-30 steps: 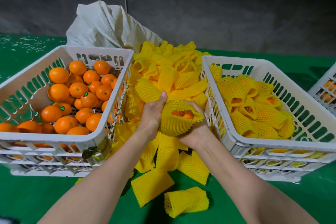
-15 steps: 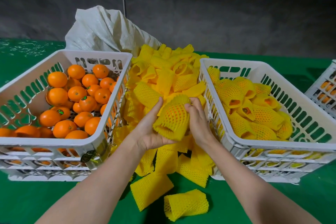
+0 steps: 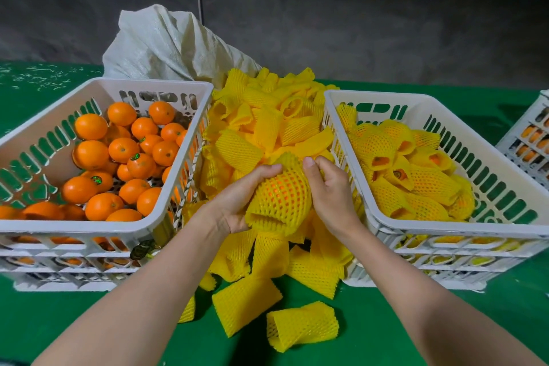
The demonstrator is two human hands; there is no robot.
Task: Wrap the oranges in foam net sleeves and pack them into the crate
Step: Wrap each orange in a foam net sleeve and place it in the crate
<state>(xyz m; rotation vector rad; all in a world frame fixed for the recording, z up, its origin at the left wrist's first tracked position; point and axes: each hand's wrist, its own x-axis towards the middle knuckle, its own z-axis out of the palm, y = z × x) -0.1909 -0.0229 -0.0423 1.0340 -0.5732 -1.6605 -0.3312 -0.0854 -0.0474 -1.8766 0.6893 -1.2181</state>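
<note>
Orange (image 3: 277,187) inside its foam sleeve (image 3: 280,202) is gripped by left hand (image 3: 237,202) and right hand (image 3: 329,190).

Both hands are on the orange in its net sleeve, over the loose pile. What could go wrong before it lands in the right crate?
1. The sleeved orange has its near end gaping open beside the left hand; the fruit might slip out during the carry once the right hand lets go.
2. It is held above the pile of loose sleeves; if dropped, it could get lost among them, short of the right crate.
</note>
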